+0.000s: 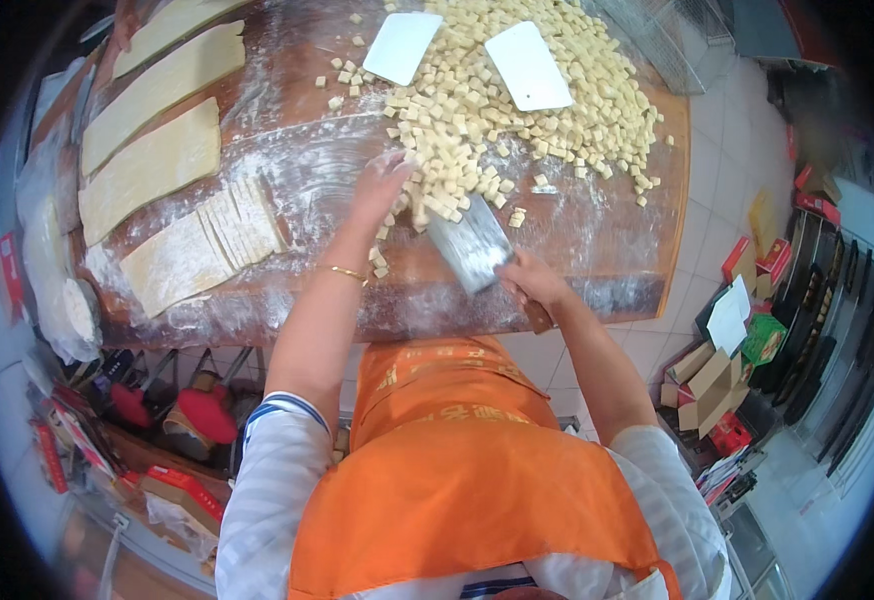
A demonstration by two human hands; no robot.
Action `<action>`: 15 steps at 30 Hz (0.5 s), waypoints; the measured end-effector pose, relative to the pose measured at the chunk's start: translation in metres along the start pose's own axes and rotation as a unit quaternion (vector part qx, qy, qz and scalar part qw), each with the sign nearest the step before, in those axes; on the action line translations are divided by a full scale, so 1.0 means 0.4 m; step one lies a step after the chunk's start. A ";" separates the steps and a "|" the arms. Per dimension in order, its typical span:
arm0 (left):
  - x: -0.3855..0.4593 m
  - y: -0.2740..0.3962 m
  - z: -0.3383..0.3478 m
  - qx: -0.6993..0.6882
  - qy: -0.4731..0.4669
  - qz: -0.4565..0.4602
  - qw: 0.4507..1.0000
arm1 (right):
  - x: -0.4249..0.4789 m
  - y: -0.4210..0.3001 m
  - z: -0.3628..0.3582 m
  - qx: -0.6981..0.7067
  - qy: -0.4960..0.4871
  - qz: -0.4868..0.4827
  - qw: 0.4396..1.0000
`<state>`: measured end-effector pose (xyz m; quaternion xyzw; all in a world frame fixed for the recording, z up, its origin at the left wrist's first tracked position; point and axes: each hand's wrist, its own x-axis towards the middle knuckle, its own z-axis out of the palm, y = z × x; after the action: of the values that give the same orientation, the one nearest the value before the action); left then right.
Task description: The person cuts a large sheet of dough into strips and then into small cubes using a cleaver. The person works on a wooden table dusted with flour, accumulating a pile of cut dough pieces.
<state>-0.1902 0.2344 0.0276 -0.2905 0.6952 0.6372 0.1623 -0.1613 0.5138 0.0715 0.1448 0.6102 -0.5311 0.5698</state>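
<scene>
My right hand (531, 279) grips the wooden handle of a wide-bladed cleaver (470, 244). The flat blade lies low over the floured wooden table (587, 247), its far edge against small dough cubes (455, 169). Those cubes join a big spread pile (602, 112) at the far right. At the cubes' left side is my left hand (386, 184), fingers curved against them; it does not visibly grip anything. A dough sheet (174, 262), partly cut into strips, lies left of my left forearm. Two white plastic scrapers (404, 49) rest on the pile.
Uncut dough sheets (155, 169) lie along the table's left side, where another person's hand (126, 26) touches one. A wire basket (654, 37) stands at the far right corner. Cardboard boxes (707, 386) and a tray rack (812, 315) are on the right; red stools (208, 412) sit below left.
</scene>
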 end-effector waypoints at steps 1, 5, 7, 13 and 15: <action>-0.001 0.021 0.029 0.017 0.005 -0.007 1.000 | 0.000 -0.031 0.011 -0.002 0.018 0.003 1.000; -0.026 0.099 0.109 -0.187 -0.054 -0.108 0.975 | -0.062 -0.075 -0.047 0.026 0.006 -0.018 0.999; -0.026 0.087 0.134 -0.243 -0.155 -0.098 0.952 | -0.146 -0.093 -0.081 0.077 -0.030 -0.013 0.997; -0.110 0.149 0.131 -0.138 -0.132 -0.051 0.980 | -0.245 0.008 -0.192 -0.024 0.135 0.002 0.991; -0.119 0.086 0.078 -0.086 -0.075 -0.018 0.993 | -0.280 0.041 -0.223 0.028 0.101 0.020 0.994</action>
<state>-0.1785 0.2751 0.0788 -0.2672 0.6182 0.7117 0.2000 -0.1624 0.6407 0.1395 0.2252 0.6465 -0.5192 0.5117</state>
